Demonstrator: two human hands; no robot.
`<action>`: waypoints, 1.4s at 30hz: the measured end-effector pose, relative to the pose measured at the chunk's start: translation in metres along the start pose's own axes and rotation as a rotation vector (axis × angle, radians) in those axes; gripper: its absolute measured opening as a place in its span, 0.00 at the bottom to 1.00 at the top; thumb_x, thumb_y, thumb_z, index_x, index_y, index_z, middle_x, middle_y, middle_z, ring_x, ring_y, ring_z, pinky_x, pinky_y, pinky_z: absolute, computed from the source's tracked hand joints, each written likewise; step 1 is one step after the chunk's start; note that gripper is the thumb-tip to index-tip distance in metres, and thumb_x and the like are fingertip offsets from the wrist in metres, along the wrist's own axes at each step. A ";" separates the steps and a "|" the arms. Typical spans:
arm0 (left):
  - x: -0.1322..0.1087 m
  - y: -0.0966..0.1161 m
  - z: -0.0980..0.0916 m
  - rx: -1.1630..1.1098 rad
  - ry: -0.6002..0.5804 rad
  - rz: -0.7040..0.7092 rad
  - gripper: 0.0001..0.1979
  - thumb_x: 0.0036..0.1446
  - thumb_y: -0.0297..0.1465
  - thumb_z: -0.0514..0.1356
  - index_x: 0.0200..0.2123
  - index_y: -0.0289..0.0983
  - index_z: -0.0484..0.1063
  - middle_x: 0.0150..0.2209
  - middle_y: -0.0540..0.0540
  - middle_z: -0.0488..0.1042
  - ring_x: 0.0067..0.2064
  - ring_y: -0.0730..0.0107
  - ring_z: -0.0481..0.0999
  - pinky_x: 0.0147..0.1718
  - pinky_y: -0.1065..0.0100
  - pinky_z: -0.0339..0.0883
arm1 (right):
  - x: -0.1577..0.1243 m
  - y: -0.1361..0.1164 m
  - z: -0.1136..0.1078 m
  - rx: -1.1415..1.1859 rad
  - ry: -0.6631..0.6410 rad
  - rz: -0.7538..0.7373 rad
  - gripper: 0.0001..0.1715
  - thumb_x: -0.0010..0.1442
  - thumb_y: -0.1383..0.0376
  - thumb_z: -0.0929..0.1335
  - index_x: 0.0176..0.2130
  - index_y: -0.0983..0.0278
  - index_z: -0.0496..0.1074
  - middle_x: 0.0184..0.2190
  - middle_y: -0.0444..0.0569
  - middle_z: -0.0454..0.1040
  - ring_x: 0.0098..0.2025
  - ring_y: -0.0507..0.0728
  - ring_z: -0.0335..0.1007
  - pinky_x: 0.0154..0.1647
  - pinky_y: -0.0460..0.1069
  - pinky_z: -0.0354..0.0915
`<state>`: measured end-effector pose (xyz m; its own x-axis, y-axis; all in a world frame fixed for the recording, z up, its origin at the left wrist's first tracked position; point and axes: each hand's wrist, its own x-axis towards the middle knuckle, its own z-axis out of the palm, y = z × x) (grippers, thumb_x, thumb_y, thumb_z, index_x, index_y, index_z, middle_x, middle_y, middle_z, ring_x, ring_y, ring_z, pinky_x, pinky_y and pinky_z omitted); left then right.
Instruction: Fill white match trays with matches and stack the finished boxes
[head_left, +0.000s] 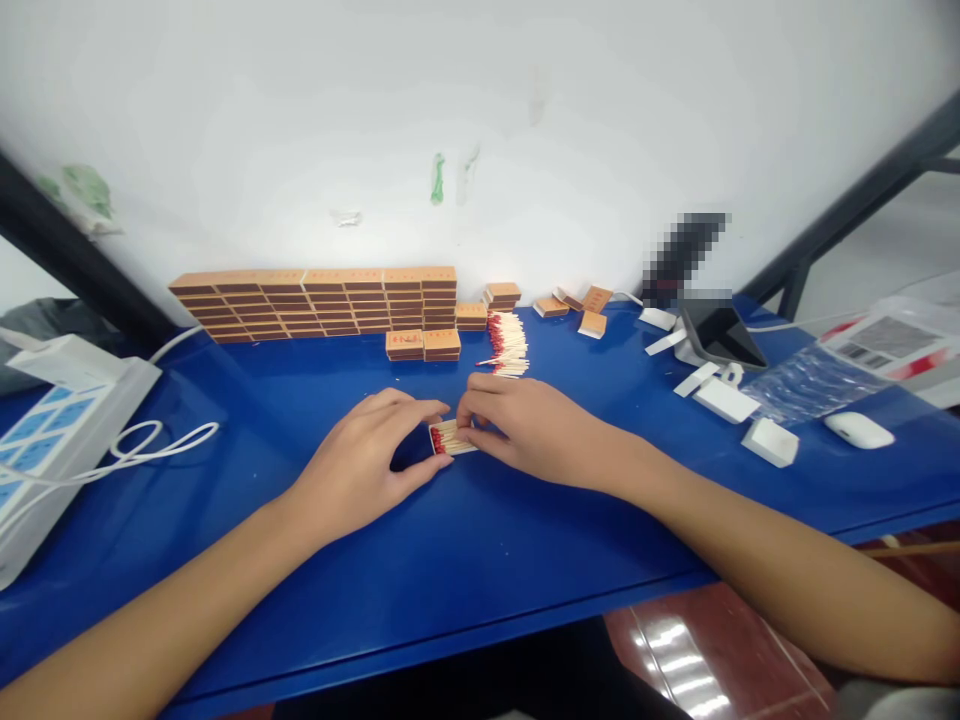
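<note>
A small matchbox tray [450, 437] lies on the blue table, holding matches with red heads toward the left. My left hand [367, 455] curves around its left end, thumb at the near side and fingers at the far side. Over the tray's right part, my right hand [517, 425] has its fingers pinched together; whatever they hold is hidden. Just beyond that hand is a pile of loose matches [510, 345], red heads mostly to the left.
Stacked matchboxes [322, 303] form a wall at the back left, with two more matchboxes [422, 345] in front. Scattered boxes [592, 323] lie at the back right. A power strip [67, 430] with white cables stands left; a dark-screened device [720, 335] and a white earbud case [859, 429] lie right.
</note>
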<state>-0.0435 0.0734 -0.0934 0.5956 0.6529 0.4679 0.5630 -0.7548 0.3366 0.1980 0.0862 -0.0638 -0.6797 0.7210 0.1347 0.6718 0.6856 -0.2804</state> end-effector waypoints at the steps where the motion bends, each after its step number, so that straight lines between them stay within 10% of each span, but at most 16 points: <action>1: 0.000 -0.001 0.000 -0.008 0.002 0.020 0.13 0.66 0.34 0.67 0.51 0.38 0.76 0.48 0.44 0.82 0.50 0.58 0.79 0.51 0.55 0.75 | 0.000 -0.001 0.002 0.018 0.013 -0.005 0.06 0.72 0.65 0.69 0.43 0.65 0.76 0.42 0.49 0.75 0.34 0.53 0.70 0.35 0.49 0.60; 9: 0.001 -0.001 0.000 -0.026 0.002 0.042 0.10 0.66 0.33 0.67 0.49 0.39 0.79 0.45 0.45 0.83 0.50 0.58 0.78 0.51 0.55 0.75 | -0.001 0.025 -0.013 0.028 0.090 0.074 0.05 0.71 0.64 0.70 0.42 0.63 0.77 0.41 0.50 0.74 0.40 0.56 0.71 0.40 0.51 0.62; 15: 0.000 0.001 -0.001 0.003 0.002 -0.007 0.18 0.66 0.35 0.67 0.58 0.39 0.75 0.48 0.43 0.82 0.52 0.57 0.78 0.51 0.55 0.77 | -0.002 0.055 -0.017 0.068 -0.092 0.110 0.07 0.69 0.65 0.69 0.37 0.63 0.74 0.38 0.50 0.75 0.39 0.57 0.69 0.40 0.51 0.62; 24: -0.001 0.001 -0.001 0.015 0.012 -0.038 0.23 0.65 0.36 0.67 0.61 0.38 0.72 0.50 0.41 0.80 0.51 0.57 0.79 0.52 0.55 0.76 | 0.001 0.001 -0.006 0.262 -0.019 0.052 0.04 0.69 0.67 0.70 0.40 0.63 0.75 0.41 0.48 0.74 0.38 0.54 0.71 0.40 0.50 0.64; 42: -0.001 0.001 -0.001 -0.008 -0.001 -0.021 0.22 0.66 0.35 0.67 0.61 0.40 0.72 0.52 0.42 0.81 0.52 0.57 0.79 0.51 0.55 0.77 | 0.002 0.009 -0.005 0.229 -0.038 -0.007 0.03 0.68 0.69 0.70 0.42 0.63 0.76 0.40 0.48 0.72 0.37 0.54 0.70 0.39 0.50 0.64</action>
<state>-0.0438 0.0717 -0.0927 0.5841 0.6689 0.4598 0.5707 -0.7413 0.3533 0.2041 0.0939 -0.0616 -0.6977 0.7090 0.1027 0.5854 0.6469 -0.4887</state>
